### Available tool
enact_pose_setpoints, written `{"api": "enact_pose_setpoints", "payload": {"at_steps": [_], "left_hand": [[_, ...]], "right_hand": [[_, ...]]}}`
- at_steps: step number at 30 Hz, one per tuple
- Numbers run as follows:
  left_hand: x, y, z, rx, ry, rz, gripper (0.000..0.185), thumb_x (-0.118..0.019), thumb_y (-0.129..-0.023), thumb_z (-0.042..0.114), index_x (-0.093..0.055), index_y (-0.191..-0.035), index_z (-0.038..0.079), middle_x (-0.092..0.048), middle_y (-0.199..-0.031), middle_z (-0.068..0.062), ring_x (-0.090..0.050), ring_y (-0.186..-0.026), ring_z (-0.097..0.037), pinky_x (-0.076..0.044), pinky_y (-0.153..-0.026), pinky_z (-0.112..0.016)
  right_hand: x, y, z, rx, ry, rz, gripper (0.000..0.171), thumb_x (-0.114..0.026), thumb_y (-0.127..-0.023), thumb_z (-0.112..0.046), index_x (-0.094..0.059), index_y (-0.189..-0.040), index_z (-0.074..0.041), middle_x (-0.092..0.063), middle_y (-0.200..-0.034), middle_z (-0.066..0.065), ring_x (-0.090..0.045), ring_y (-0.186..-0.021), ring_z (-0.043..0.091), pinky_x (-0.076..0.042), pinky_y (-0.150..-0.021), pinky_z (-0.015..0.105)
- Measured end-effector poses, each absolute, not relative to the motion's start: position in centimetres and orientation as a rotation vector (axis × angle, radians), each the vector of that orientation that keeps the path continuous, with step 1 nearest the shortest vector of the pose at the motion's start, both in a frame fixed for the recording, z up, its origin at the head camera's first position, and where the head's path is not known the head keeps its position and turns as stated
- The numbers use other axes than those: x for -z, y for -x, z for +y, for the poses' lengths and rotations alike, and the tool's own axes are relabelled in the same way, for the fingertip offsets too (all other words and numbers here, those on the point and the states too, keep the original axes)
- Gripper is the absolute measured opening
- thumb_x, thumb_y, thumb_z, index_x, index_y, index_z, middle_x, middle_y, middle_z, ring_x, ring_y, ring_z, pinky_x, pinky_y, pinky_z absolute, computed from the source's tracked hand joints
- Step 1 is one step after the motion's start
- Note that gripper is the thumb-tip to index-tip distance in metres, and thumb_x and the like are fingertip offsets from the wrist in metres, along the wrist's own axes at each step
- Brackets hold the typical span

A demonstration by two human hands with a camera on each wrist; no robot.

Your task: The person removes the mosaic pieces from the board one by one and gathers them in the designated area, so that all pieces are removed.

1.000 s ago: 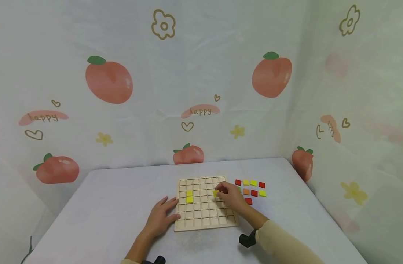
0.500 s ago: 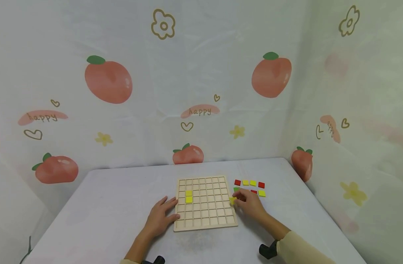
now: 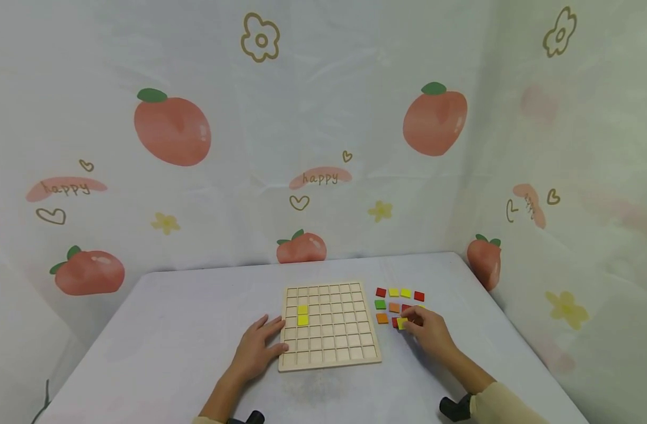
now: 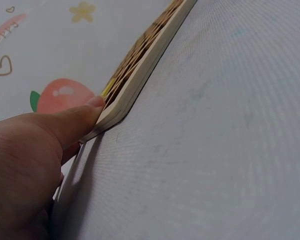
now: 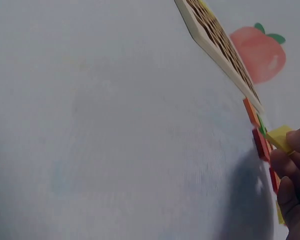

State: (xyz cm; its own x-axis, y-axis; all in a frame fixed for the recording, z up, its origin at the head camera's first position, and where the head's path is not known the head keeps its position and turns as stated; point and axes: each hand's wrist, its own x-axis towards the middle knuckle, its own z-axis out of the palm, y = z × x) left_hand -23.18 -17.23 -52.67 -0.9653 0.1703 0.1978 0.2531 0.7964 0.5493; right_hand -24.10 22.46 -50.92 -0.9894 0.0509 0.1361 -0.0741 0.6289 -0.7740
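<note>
My left hand [image 3: 253,350] rests on the table with its fingers extended, fingertips and thumb touching the left edge of a wooden grid board [image 3: 331,357]. In the left wrist view the thumb [image 4: 80,120] lies against the board's rim near a corner. Two yellow square tiles, an upper one [image 3: 302,310] and a lower one [image 3: 302,320], sit in adjoining cells of one column. Right of the board, my right hand [image 3: 429,334] pinches another yellow tile [image 5: 280,136] between thumb and fingers. That tile is held above the table, partly in front of a red tile [image 3: 394,322].
Loose tiles lie in rows to the board's right, among them a green tile [image 3: 380,304], an orange tile [image 3: 382,318] and a red tile [image 3: 381,292]. My right hand partly hides some of them. A printed curtain [image 3: 222,224] stands behind the white table [image 3: 196,330].
My right hand has moved from over the board's right side to the loose tiles, carrying the yellow tile. My left hand has stayed at the board's left edge.
</note>
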Motion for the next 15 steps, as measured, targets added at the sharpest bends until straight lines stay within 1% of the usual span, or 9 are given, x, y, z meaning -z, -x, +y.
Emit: {"api": "enact_pose_setpoints", "payload": {"at_steps": [9, 15], "left_hand": [[52.7, 23.1, -17.2, 0.889, 0.334, -2.849, 0.06, -0.064, -0.07, 0.047, -0.05, -0.123, 0.023, -0.042, -0.128, 0.011, -0.024, -0.125, -0.024, -0.021, -0.095, -0.051], [52.6, 23.1, -17.2, 0.891, 0.337, -2.845, 0.059, -0.064, -0.07, 0.047, -0.05, -0.123, 0.023, -0.042, -0.128, 0.012, -0.025, -0.124, -0.024, -0.022, -0.096, -0.05]], "right_hand": [[51.0, 23.9, 25.0, -1.28, 0.04, -2.729, 0.013, -0.061, -0.08, -0.012, -0.06, -0.092, -0.015, -0.055, -0.081, 0.001, -0.05, -0.071, 0.017, -0.047, -0.056, 0.023], [50.8, 24.0, 25.8, -1.319, 0.107, -2.75, 0.013, -0.061, -0.079, -0.01, -0.061, -0.092, -0.011, -0.056, -0.08, 0.002, -0.05, -0.071, 0.018, -0.047, -0.06, 0.023]]}}
